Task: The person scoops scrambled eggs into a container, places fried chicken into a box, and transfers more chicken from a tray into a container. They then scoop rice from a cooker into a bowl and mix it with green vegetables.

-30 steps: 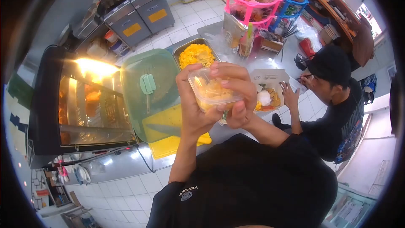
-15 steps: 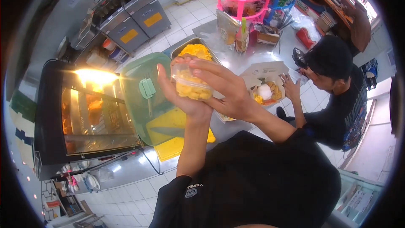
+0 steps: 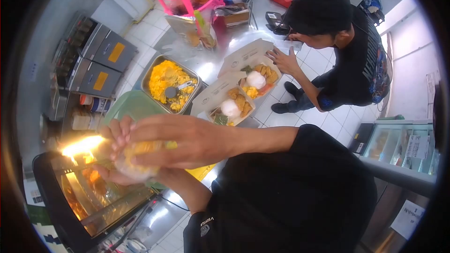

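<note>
The tub of yellow food (image 3: 137, 163) had shifted away from the metal tray (image 3: 193, 77) towards the lit warmer (image 3: 48, 182) at left. The left hand (image 3: 112, 176), part-curled, supported it; the right hand (image 3: 187, 140) curved over it, leaving two food boxes (image 3: 218, 94) exposed beyond.
</note>
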Tool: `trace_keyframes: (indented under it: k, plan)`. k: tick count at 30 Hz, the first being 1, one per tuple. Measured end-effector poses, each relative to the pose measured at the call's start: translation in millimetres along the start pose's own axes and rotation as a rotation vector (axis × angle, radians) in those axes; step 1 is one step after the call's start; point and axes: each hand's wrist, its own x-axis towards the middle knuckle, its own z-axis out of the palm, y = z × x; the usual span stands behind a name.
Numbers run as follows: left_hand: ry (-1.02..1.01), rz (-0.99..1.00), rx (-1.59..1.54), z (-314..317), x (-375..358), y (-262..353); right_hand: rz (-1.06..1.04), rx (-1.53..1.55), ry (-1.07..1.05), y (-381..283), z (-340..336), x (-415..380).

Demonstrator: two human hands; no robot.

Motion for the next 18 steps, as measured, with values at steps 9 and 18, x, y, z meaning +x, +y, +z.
trace_keyframes:
  k: [9, 18]
  plan:
    - [0.526, 0.531, 0.548, 27.0, -6.3, -15.7, -0.011, -0.069, -0.038, 4.0, -11.4, 8.2]
    - [0.524, 0.524, 0.564, 14.9, 6.6, 2.6, 0.001, -0.018, 0.065, 2.6, 10.5, 1.5]
